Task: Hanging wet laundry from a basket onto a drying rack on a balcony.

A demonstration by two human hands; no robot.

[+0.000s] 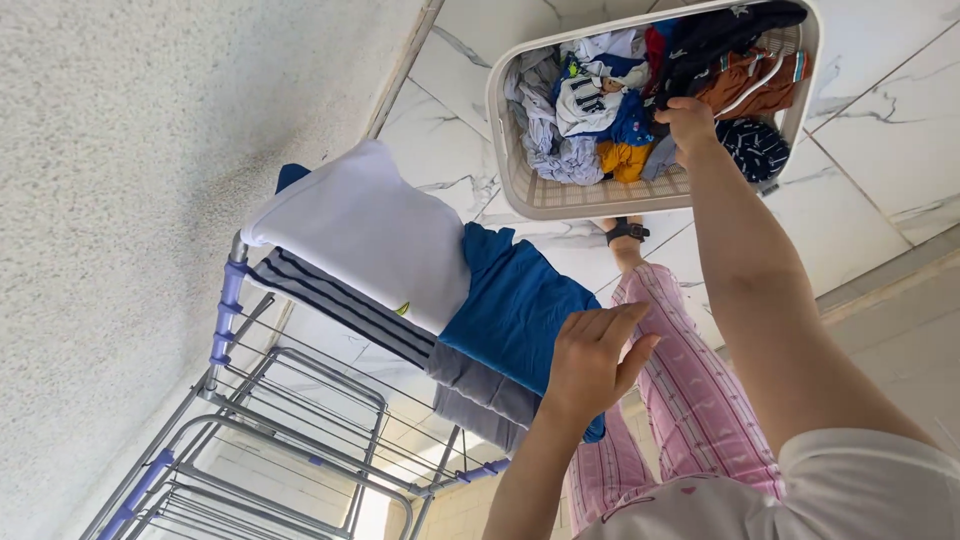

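Observation:
My right hand (688, 120) reaches into a white laundry basket (560, 195) on the floor and closes on a dark garment (715, 40) lying on top of the pile. My left hand (590, 360) lies flat, fingers stretched, against a blue shirt (510, 305) hung on the drying rack (300, 420). It holds nothing. A white garment (360, 230) and a grey piece with dark stripes (350, 310) hang beside the blue shirt on the same rack.
The basket holds several mixed clothes: white, blue, yellow, orange and dark spotted pieces. My legs in pink patterned trousers (690, 390) stand between the rack and the basket. A rough white wall (120, 200) runs along the left, and the floor is marble tile (890, 130).

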